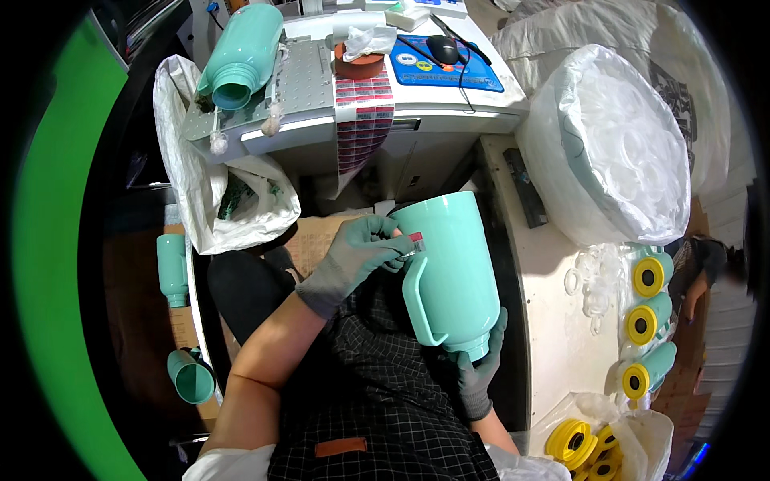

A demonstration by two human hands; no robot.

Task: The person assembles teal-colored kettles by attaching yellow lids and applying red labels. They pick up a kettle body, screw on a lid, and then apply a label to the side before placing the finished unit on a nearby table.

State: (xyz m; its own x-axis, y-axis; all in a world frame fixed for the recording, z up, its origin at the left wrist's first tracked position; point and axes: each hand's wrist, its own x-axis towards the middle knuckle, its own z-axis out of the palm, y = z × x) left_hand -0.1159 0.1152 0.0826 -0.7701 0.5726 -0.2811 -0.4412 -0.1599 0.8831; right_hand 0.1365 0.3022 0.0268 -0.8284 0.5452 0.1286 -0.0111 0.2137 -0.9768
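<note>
A mint-green handled tumbler (451,264) is held over my lap, its wide end up and its narrow base down. My right hand (479,373), in a grey-green glove, is closed round the narrow base from below; part of its fingers is hidden behind the tumbler. Beside the top of the tumbler's handle (415,303), my gloved left hand (357,258) pinches a small red-and-white label (416,243). The label is at the tumbler's wall; whether it is stuck down I cannot tell.
Ahead, a sheet of labels (365,132) hangs off the desk beside another tumbler (245,52) on a metal plate. A bag of clear rings (622,136) stands right, above tumblers with yellow-ringed ends (648,275) and a bag of yellow lids (571,443). More tumblers (172,268) are left.
</note>
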